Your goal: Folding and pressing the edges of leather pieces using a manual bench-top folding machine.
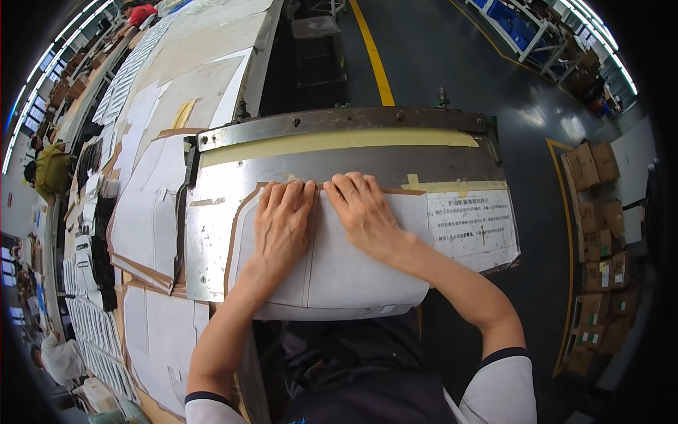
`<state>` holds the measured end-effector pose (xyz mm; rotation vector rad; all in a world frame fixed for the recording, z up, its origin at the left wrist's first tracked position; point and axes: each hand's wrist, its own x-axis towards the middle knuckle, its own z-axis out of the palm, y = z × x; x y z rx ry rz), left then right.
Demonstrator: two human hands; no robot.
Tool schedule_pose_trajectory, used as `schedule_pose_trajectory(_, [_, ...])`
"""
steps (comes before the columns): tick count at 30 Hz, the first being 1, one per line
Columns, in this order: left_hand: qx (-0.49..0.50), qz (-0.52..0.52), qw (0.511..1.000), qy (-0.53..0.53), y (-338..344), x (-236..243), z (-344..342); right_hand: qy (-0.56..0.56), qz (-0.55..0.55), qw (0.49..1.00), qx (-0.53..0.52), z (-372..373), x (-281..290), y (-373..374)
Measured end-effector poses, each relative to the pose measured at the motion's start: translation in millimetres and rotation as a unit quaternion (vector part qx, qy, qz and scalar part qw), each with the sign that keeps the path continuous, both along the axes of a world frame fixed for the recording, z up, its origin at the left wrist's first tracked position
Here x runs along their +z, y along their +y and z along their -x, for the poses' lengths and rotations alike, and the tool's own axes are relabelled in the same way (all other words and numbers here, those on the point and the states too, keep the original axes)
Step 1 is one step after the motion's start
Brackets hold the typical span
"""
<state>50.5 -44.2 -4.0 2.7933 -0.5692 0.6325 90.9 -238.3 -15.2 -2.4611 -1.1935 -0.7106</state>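
Note:
A white sheet panel [360, 261] with brown edges lies over a metal bench machine [212, 244], its near end hanging past the front edge close to my body. A vertical seam runs through the panel's middle. My left hand [284, 219] grips the panel's far edge left of that seam, its fingers bent and close together. On the other side of the seam, my right hand [364, 212] holds the same far edge with curled fingers. The fingertips meet the brown border, and what lies under them is hidden. Beyond them runs a raised metal bar [296, 127] with a yellow strip below it.
A printed paper sheet [473, 226] is taped to the machine's right side. On the left, a long table carries stacked white panels [152, 212] with brown edges. Cardboard boxes [600, 240] stand at the right, behind a yellow floor line. A cart [318, 49] stands beyond the machine.

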Motion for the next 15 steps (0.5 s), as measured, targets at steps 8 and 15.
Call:
schedule_pose_trajectory(8, [0.095,-0.107,0.989,0.019,58,-13,3,-0.027,0.023,0.999,-0.001,2,-3,0])
schedule_pose_trajectory(15, [0.261,0.144,0.954,-0.040,101,-6,118,0.018,-0.003,0.999,-0.036,-4,-12,-5])
